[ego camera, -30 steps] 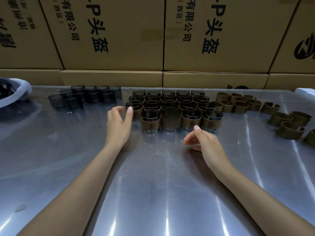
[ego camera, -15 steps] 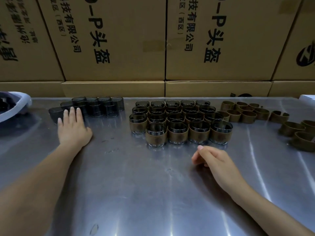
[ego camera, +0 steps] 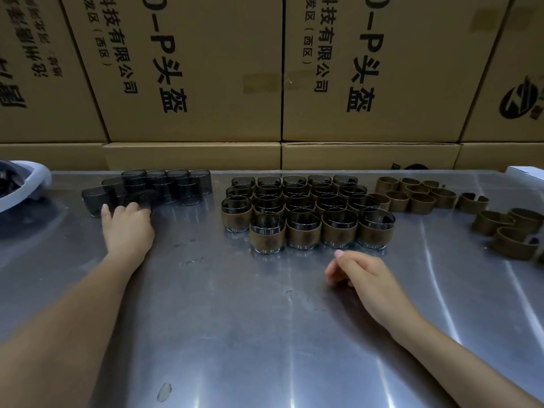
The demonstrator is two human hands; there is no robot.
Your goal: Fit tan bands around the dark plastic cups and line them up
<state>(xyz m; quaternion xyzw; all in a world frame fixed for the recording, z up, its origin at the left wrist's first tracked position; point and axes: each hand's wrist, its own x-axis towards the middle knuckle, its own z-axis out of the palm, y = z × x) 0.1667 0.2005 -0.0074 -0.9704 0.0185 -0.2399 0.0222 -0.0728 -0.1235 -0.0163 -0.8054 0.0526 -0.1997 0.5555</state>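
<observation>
Several bare dark cups (ego camera: 188,189) stand in a cluster at the back left of the steel table (ego camera: 265,334). My left hand (ego camera: 128,228) reaches into that cluster, fingers curled over the nearest dark cup (ego camera: 142,197). Banded cups (ego camera: 306,231), each with a tan band around it, stand in rows at the centre. My right hand (ego camera: 362,278) rests on the table just in front of the front row, loosely curled and holding nothing. Loose tan bands (ego camera: 421,201) lie to the right of the rows, with more tan bands (ego camera: 512,240) near the right edge.
Stacked cardboard boxes (ego camera: 191,83) form a wall along the table's far edge. A white-rimmed container (ego camera: 32,184) sits at the far left. A white object (ego camera: 527,172) shows at the far right corner.
My left hand swung from beside the banded rows over to the bare cups and curled its fingers on the nearest one. My right hand stayed in front of the rows. The view tilted.
</observation>
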